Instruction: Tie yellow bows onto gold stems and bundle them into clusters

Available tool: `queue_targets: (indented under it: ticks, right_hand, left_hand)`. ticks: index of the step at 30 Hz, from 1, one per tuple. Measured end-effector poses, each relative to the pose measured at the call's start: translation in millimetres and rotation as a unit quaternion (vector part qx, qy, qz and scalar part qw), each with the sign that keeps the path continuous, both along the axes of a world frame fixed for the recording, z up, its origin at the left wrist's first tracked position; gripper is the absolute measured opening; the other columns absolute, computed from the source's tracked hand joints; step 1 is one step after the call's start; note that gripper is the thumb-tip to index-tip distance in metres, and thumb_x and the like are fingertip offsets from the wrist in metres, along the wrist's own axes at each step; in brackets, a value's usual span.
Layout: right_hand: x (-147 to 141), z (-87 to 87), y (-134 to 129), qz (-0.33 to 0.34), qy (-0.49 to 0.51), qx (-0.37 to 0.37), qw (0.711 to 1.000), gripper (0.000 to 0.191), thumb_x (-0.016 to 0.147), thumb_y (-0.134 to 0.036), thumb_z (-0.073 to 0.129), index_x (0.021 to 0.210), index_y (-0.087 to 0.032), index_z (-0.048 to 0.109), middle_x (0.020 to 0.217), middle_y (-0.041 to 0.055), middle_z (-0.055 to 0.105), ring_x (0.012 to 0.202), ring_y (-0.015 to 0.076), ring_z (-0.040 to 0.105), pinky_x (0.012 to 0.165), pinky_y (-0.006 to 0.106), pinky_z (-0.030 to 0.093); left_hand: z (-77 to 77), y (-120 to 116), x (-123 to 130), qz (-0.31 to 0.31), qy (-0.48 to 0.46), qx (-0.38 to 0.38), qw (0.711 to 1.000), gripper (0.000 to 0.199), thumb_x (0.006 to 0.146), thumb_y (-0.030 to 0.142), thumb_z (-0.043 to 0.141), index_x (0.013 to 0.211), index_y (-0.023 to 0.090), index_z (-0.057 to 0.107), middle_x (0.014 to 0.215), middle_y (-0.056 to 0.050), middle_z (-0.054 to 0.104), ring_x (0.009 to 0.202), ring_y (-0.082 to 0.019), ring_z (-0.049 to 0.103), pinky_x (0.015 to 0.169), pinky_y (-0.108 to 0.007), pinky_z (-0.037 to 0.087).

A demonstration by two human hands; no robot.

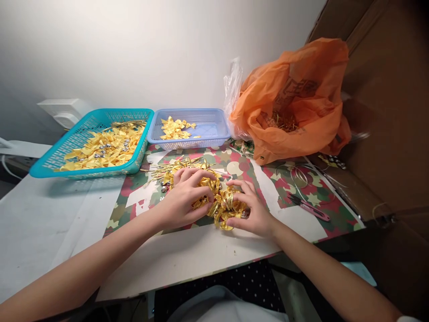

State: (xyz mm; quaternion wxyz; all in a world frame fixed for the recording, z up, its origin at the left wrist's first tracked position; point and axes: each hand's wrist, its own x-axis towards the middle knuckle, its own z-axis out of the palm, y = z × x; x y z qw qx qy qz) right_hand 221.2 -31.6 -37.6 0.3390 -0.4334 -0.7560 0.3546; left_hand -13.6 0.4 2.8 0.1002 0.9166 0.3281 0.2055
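Note:
A heap of gold ribbon bows with shiny gold twist ties and small silver bells lies on the patterned sheet, between my two hands. My left hand arches over the heap's left side, its curled fingers and thumb around some bows. From the right, my right hand cups a clump of bows, with thumb and fingers on either side of it. Behind my left hand, a bunch of gold twist ties spreads out; my fingers hide part of the bows.
A teal basket of yellow bows and bells stands at the back left, beside a blue basket with a few bows. An open orange plastic bag stands at the back right. Pink-handled snips lie near coiled clear line.

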Motion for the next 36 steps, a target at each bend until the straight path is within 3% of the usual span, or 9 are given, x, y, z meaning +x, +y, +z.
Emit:
queue_targets:
  ticks: [6,12,16,22,27,32,36]
  right_hand:
    - [-7.8,-0.6,-1.5,-0.108,0.038,-0.002,0.993,0.016,0.082,-0.028,0.062,0.069,-0.022,0.055,0.117,0.0054,0.061,0.115,0.0263,0.049,0.104,0.049,0.037]
    - [14.5,-0.1,-16.2,-0.22,0.076,-0.023,0.972,0.017,0.085,-0.033,0.055,0.073,-0.021,0.058,0.121,0.0077,0.053,0.118,0.0272,0.047,0.103,0.044,0.035]
    - [29.9,2.1,-36.3,-0.312,0.03,-0.004,0.95,0.013,0.079,-0.032,0.059,0.072,-0.022,0.059,0.101,0.0071,0.052,0.103,0.0261,0.05,0.093,0.04,0.041]
    - [38.0,12.5,-60.2,-0.313,0.012,-0.089,0.946,0.016,0.077,-0.034,0.06,0.069,-0.021,0.058,0.081,0.0041,0.058,0.084,0.0226,0.055,0.076,0.034,0.045]
    - [9.6,7.9,-82.1,-0.31,0.071,-0.192,0.928,0.016,0.075,-0.028,0.063,0.088,-0.021,0.057,0.083,0.0049,0.068,0.078,0.0214,0.064,0.07,0.032,0.051]
    - [-12.7,4.6,-83.3,-0.367,0.156,-0.198,0.895,0.03,0.072,-0.034,0.068,0.094,-0.021,0.053,0.081,0.0042,0.068,0.075,0.0205,0.066,0.067,0.031,0.053]
    - [8.7,16.7,-69.9,-0.377,0.189,-0.185,0.888,0.04,0.07,-0.034,0.068,0.103,-0.022,0.047,0.074,-0.001,0.065,0.066,0.0173,0.063,0.062,0.029,0.052]
  left_hand:
    - [-1.8,-1.5,-1.5,-0.011,-0.008,0.001,1.0,0.012,0.086,0.021,0.055,0.079,0.024,0.064,0.12,-0.004,0.058,0.108,-0.027,0.045,0.095,-0.048,0.026]
    - [-5.9,0.0,0.0,-0.018,-0.014,0.011,1.0,0.011,0.086,0.021,0.055,0.081,0.025,0.064,0.121,-0.004,0.058,0.109,-0.026,0.044,0.096,-0.048,0.026]
    - [-7.4,1.0,1.2,-0.019,-0.026,0.017,0.999,0.011,0.086,0.021,0.055,0.08,0.025,0.064,0.119,-0.004,0.059,0.11,-0.026,0.044,0.096,-0.048,0.026]
    - [-9.1,-0.3,0.8,-0.02,-0.031,0.014,0.999,0.012,0.086,0.021,0.055,0.079,0.025,0.065,0.118,-0.004,0.06,0.109,-0.027,0.045,0.096,-0.047,0.026]
    - [-11.6,-1.4,1.5,-0.024,-0.038,0.007,0.999,0.012,0.084,0.021,0.056,0.078,0.024,0.065,0.118,-0.004,0.061,0.109,-0.028,0.046,0.097,-0.048,0.025]
    - [-13.6,-2.9,4.5,-0.026,-0.044,0.002,0.999,0.011,0.086,0.022,0.056,0.079,0.024,0.064,0.118,-0.005,0.061,0.11,-0.027,0.046,0.096,-0.048,0.026]
    - [-15.0,-2.7,5.5,-0.019,-0.058,0.009,0.998,0.011,0.087,0.023,0.055,0.079,0.023,0.064,0.116,-0.005,0.062,0.109,-0.026,0.047,0.096,-0.047,0.026]
